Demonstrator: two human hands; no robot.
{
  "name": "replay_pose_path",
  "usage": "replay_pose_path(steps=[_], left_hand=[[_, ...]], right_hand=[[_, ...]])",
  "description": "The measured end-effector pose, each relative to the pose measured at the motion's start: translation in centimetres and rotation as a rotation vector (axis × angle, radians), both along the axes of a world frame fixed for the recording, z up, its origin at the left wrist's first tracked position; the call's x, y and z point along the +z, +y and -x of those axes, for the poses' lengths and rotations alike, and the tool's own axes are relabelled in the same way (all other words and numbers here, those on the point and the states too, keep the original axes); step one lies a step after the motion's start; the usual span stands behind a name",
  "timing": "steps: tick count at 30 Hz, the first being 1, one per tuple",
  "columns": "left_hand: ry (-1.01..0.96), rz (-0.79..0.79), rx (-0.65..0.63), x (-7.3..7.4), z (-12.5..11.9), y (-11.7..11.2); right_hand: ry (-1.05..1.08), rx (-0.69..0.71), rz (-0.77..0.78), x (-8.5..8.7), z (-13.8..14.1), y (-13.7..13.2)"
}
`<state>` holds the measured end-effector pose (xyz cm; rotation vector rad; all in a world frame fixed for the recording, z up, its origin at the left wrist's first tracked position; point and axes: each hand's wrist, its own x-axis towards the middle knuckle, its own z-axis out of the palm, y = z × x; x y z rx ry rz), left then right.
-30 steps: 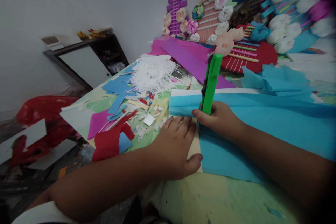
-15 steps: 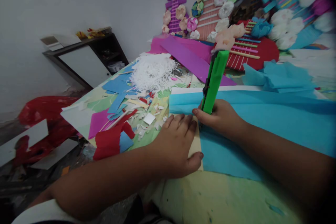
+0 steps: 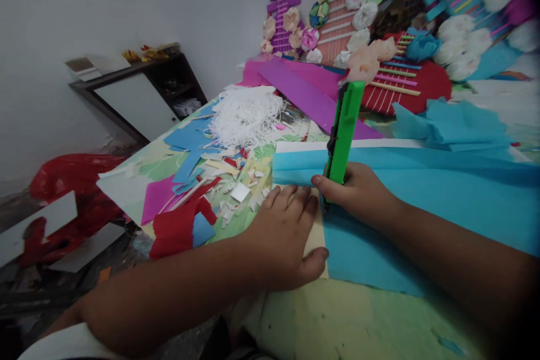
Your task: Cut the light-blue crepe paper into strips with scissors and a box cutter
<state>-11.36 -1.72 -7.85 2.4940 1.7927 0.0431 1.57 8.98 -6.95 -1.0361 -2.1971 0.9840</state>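
My right hand [image 3: 358,190] is closed round a green utility knife [image 3: 346,129] with a black slider, held almost upright. Its lower tip stands on blue paper [image 3: 442,202], where the blue meets a cream card [image 3: 316,239]. My left hand [image 3: 284,236] lies flat on the card with fingers stretched out, their tips close to the knife. A folded strip of the blue paper covers the far end of the card.
White string [image 3: 247,115] lies in a heap among paper scraps [image 3: 240,191]. Red paper [image 3: 175,230] is at the table's left edge. Flower-decorated paper guitars [image 3: 333,22] lean along the back wall. A low cabinet [image 3: 135,101] and a red plastic bag [image 3: 76,174] are off to the left.
The knife has tipped slightly more upright, and its tip has shifted a little towards me along the card's edge. My left hand stays pressed flat in the same place.
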Motion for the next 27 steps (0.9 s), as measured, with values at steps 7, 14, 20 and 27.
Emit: replay_pose_path(steps=[7,14,20,27], left_hand=[[0.014,0.003,-0.006,-0.08,0.02,-0.06],[0.009,-0.007,0.001,0.07,-0.07,-0.07],[0.016,-0.008,0.0,-0.04,-0.01,-0.1],[0.03,-0.028,-0.004,-0.23,0.02,-0.09]], right_hand=[[-0.045,0.078,-0.027,-0.06,-0.09,-0.09],[-0.044,0.149,-0.076,0.04,-0.08,-0.09],[-0.023,0.055,-0.062,0.07,-0.19,0.15],[0.047,0.011,0.059,0.14,-0.3,-0.03]])
